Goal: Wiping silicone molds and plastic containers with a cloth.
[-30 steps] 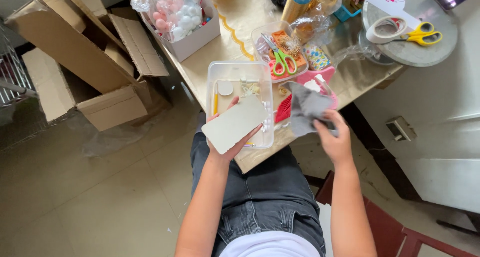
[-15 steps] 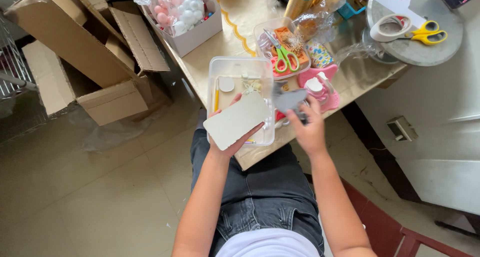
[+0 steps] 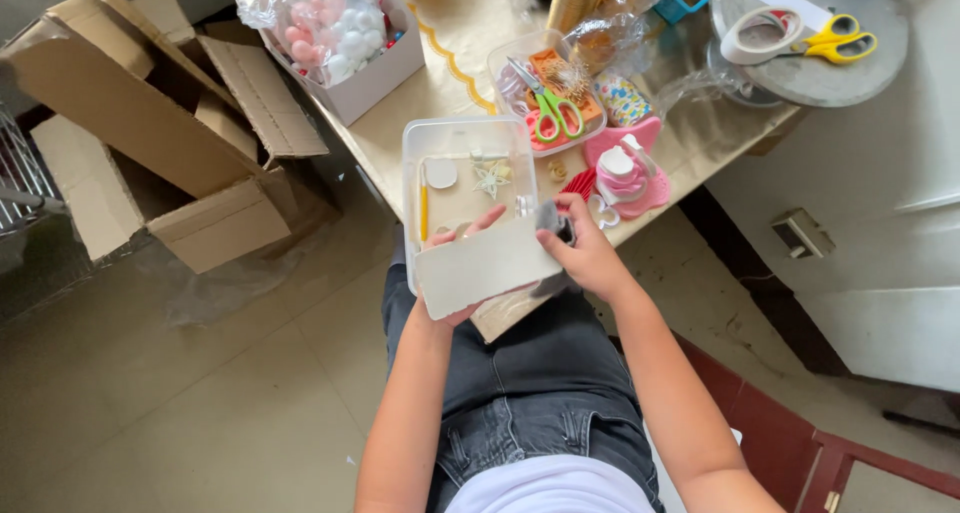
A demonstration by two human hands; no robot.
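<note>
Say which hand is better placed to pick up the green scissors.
Right, probably. The right hand pinches only a small grey piece and lies nearer the green scissors; the left hand supports the flat white card.

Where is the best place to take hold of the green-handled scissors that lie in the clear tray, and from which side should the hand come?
Grip the green-handled scissors by their two finger loops, probably coming from above on the near, table-edge side. The loops point toward the person and lie on top of the clutter in the clear tray, while the blades point away, toward the tray's far corner. That keeps fingers off the blades.
</note>
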